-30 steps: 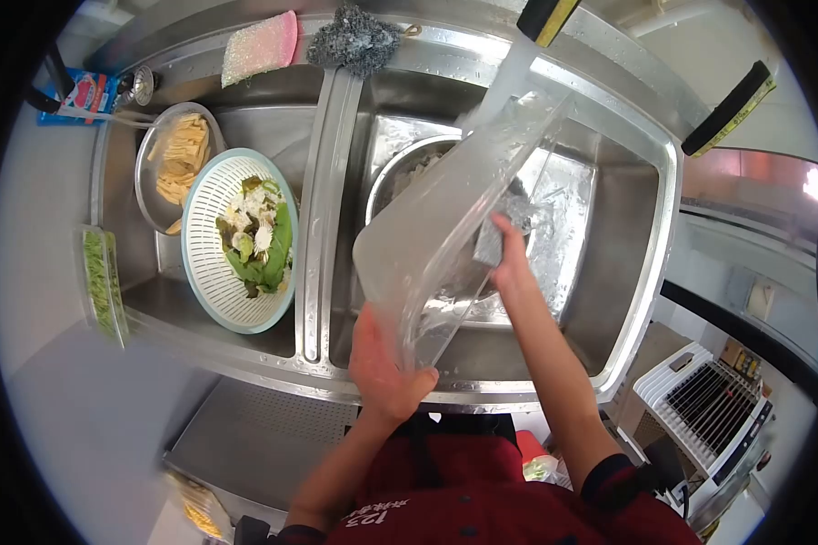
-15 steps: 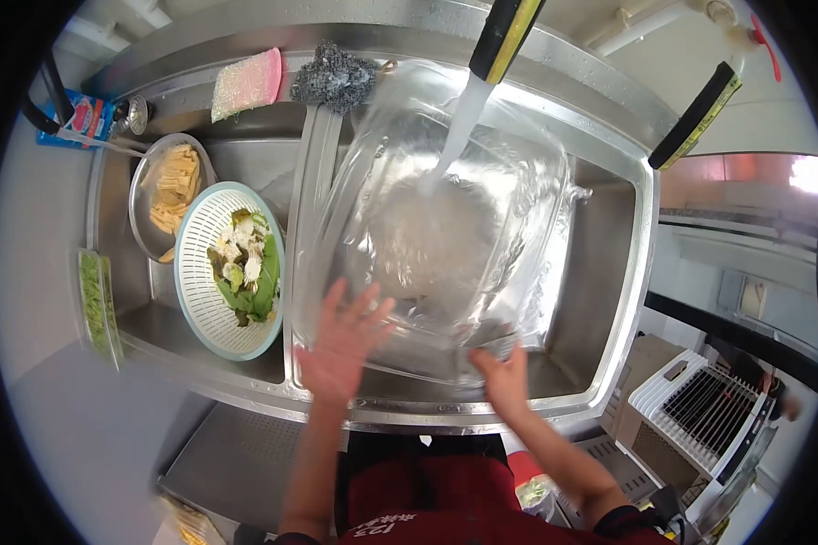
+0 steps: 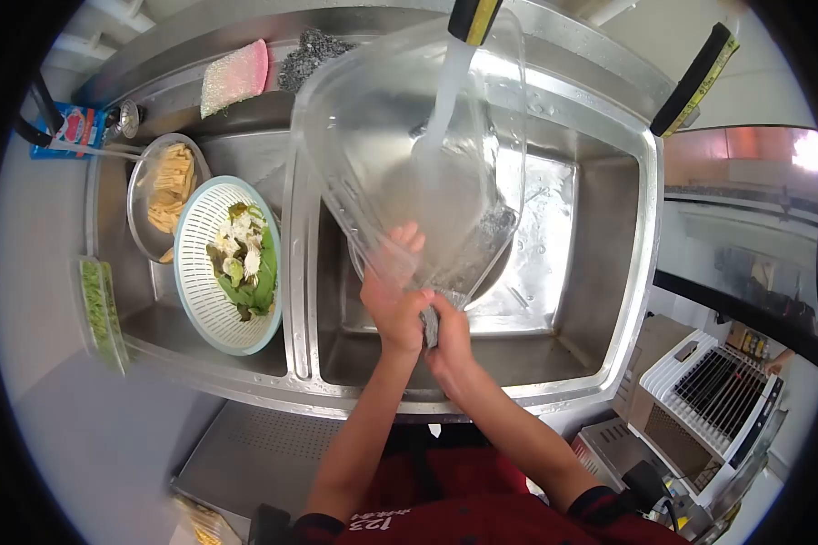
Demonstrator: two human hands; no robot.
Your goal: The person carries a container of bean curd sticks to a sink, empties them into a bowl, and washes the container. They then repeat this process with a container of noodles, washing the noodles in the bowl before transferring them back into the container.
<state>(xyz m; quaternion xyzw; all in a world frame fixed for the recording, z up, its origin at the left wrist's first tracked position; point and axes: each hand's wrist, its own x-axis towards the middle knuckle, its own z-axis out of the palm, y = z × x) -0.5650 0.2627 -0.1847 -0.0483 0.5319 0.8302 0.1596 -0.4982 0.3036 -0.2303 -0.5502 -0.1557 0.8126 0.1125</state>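
Note:
A clear plastic tub (image 3: 336, 173) is tilted up over the right sink basin, with water running into it. My left hand (image 3: 395, 309) grips its near edge, the fingers showing through the clear plastic and the thumb in front. My right hand (image 3: 450, 345) is closed around a grey scrubber (image 3: 430, 325) at the tub's near corner, right beside my left thumb. Part of the scrubber is hidden by the fingers. The tap (image 3: 474, 20) pours a stream from above.
In the left basin are a pale blue colander (image 3: 186, 263) of vegetable scraps and a metal bowl (image 3: 139, 195) of yellowish strips. A pink sponge (image 3: 236, 77) and a dark scrubber (image 3: 314, 56) lie on the back ledge. A second black-handled tap (image 3: 695, 80) is at the right.
The tub, earlier lying low in the basin, is now lifted and tilted. My left hand moved right from open onto its edge; my right hand moved left with the scrubber.

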